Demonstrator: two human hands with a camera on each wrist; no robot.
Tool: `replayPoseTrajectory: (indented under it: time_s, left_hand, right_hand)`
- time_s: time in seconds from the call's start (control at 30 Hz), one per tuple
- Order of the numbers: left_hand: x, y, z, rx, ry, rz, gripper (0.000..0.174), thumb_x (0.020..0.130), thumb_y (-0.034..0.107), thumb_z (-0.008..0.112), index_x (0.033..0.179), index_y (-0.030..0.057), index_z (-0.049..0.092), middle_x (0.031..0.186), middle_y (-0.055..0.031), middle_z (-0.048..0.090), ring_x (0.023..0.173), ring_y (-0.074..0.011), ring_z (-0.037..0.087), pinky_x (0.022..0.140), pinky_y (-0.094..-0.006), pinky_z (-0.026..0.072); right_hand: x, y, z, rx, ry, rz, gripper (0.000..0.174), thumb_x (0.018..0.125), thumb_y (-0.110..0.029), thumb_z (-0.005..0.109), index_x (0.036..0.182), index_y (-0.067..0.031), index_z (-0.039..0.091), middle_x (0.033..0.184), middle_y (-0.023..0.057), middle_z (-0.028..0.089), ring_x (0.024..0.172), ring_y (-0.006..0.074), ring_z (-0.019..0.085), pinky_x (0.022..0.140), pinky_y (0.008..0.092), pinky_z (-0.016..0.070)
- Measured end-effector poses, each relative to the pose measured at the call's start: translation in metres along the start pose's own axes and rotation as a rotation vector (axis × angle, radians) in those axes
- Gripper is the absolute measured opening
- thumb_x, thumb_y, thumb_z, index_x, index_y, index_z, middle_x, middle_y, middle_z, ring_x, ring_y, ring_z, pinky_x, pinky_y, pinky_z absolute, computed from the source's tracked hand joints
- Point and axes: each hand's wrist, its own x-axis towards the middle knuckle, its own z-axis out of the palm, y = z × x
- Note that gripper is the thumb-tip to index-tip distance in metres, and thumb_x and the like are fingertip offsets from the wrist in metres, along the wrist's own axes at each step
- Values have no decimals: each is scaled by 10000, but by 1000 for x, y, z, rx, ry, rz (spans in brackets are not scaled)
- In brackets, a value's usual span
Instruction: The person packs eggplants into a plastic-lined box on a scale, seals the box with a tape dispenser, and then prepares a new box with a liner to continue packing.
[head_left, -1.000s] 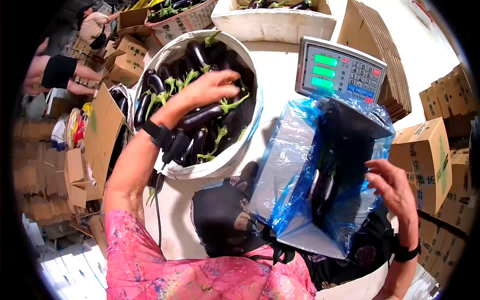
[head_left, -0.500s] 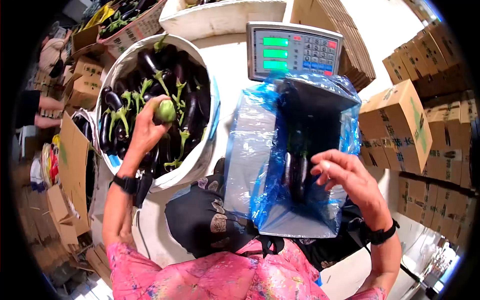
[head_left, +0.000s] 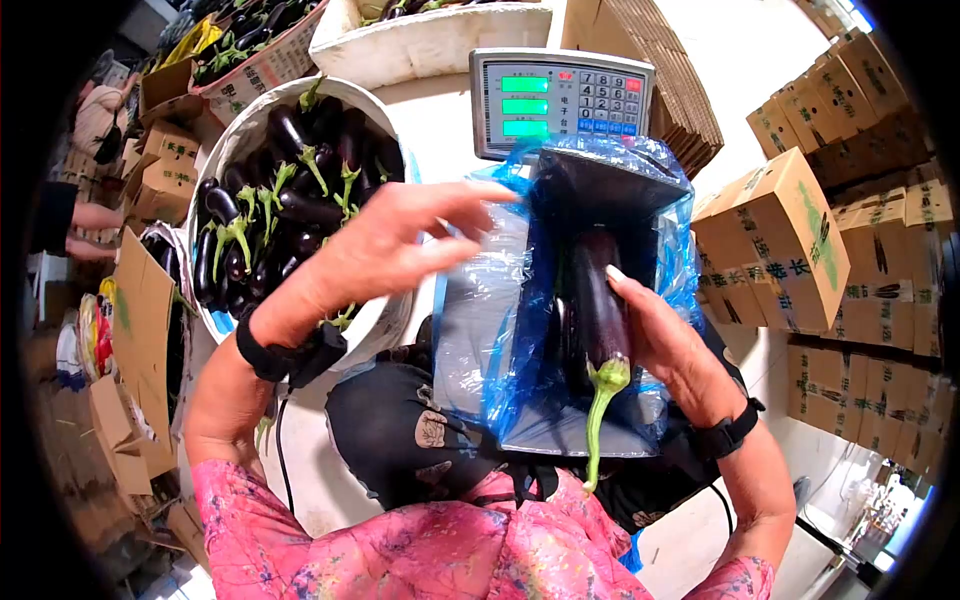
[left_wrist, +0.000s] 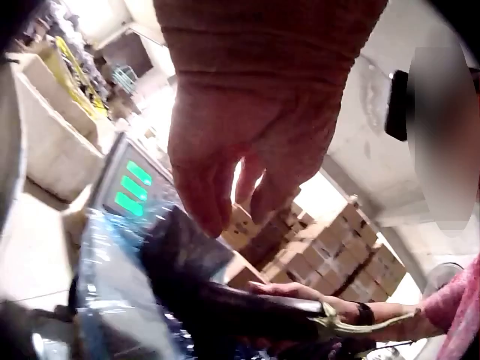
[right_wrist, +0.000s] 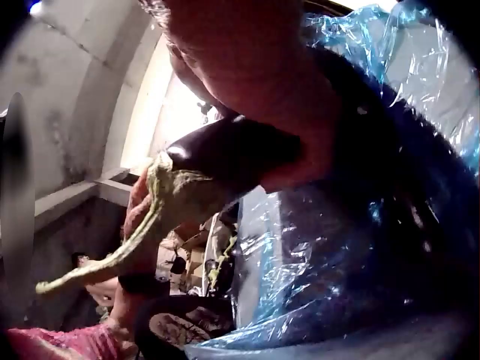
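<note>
A glossy purple eggplant (head_left: pixel 603 305) with a long green stem is gripped by my right hand (head_left: pixel 668 335), its thumb along the side and its other fingers mostly hidden. The stem points toward my body, and the eggplant overlaps a box lined with blue plastic film (head_left: pixel 505 350). Another dark eggplant shows partly beneath it in the box. My left hand (head_left: pixel 405 240), empty with fingers extended, hovers between the box and a white bucket (head_left: pixel 385 330) full of eggplants. In the left wrist view, the held eggplant (left_wrist: pixel 247 311) appears below the left hand (left_wrist: pixel 247 142).
A scale display (head_left: pixel 560 100) with green readouts stands behind the lined box. Flattened cardboard (head_left: pixel 650 80) leans beside it, and a white foam box (head_left: pixel 430 45) sits at the back. Closed cartons (head_left: pixel 770 245) are stacked on the right; an opened carton (head_left: pixel 150 330) stands left of the bucket.
My left hand went from reaching into the bucket to lifting an eggplant, then moved right, now empty. The right hand, empty before, now holds an eggplant over the lined box.
</note>
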Motion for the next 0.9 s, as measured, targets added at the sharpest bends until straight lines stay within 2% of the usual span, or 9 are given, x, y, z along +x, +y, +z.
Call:
replayPoseTrajectory:
  time_s: [0.1, 0.13, 0.3, 0.43, 0.47, 0.6, 0.7, 0.83, 0.9]
  left_hand:
    - [-36, -51, -15, -361, 203, -324, 437, 929, 104, 604, 1355, 28, 540, 1080, -78, 670, 989, -131, 630, 886, -265, 500]
    - [-52, -66, -17, -398, 276, -381, 425, 933, 123, 604, 1339, 12, 540, 1057, -75, 671, 966, -121, 630, 861, -257, 501]
    - [-153, -145, 16, -521, 549, -613, 345, 932, 123, 607, 1236, -38, 580, 988, -63, 678, 836, -116, 628, 779, -252, 514]
    - [-184, -143, 38, -466, 608, -646, 346, 926, 87, 599, 1254, -20, 594, 1019, -63, 672, 891, -120, 631, 845, -265, 517]
    - [-186, -141, 36, -483, 591, -642, 326, 938, 86, 590, 1250, -11, 601, 1032, -59, 669, 927, -117, 627, 865, -266, 512]
    - [-169, -151, 12, -256, 494, -648, 282, 952, 105, 587, 1204, -16, 624, 979, -63, 697, 864, -103, 639, 802, -265, 535]
    - [-145, -185, -7, 91, 486, -624, 440, 909, 264, 649, 1246, -15, 594, 992, -170, 694, 891, -259, 681, 801, -356, 539]
    - [-107, -242, 10, 586, 289, -689, 709, 820, 417, 744, 1332, -6, 495, 1018, -222, 649, 959, -417, 639, 816, -495, 519]
    - [-89, -251, 18, 679, 149, -811, 782, 798, 460, 752, 1345, -23, 472, 1040, -259, 650, 1004, -424, 640, 856, -502, 514]
  right_hand:
    - [35, 2, -23, -336, 166, 18, 870, 886, -593, 618, 1470, 10, 390, 1221, 150, 611, 987, 229, 643, 851, 401, 524]
    - [51, 13, -36, -361, 182, -82, 1111, 833, -619, 660, 1549, 53, 139, 1361, 213, 515, 1092, 317, 608, 914, 445, 490]
    - [126, 43, -33, -866, 375, -159, 815, 875, -574, 630, 1269, 91, 373, 1206, 336, 592, 1152, 383, 592, 976, 406, 457]
    - [158, 104, -28, -1024, 217, -409, 721, 838, -193, 688, 1368, 79, 281, 1244, 393, 534, 1164, 493, 556, 994, 458, 449]
    - [150, 92, -12, -1064, 247, -192, 769, 828, -144, 681, 1414, 84, 238, 1259, 389, 522, 1182, 493, 540, 1009, 474, 437]
    - [166, 116, -33, -1073, 214, -361, 850, 822, -146, 694, 1458, 87, 180, 1280, 371, 498, 1199, 518, 493, 1021, 500, 415]
    - [167, 135, -38, -1143, 267, -553, 822, 810, -56, 656, 1468, 74, 179, 1284, 354, 491, 1195, 515, 487, 1021, 486, 416]
    - [162, 133, -34, -1143, 300, -508, 806, 800, -20, 647, 1465, 56, 200, 1253, 338, 505, 1162, 499, 514, 989, 474, 437]
    - [154, 123, -26, -1166, 308, -475, 809, 796, -20, 657, 1465, 47, 209, 1243, 329, 511, 1142, 492, 529, 964, 473, 450]
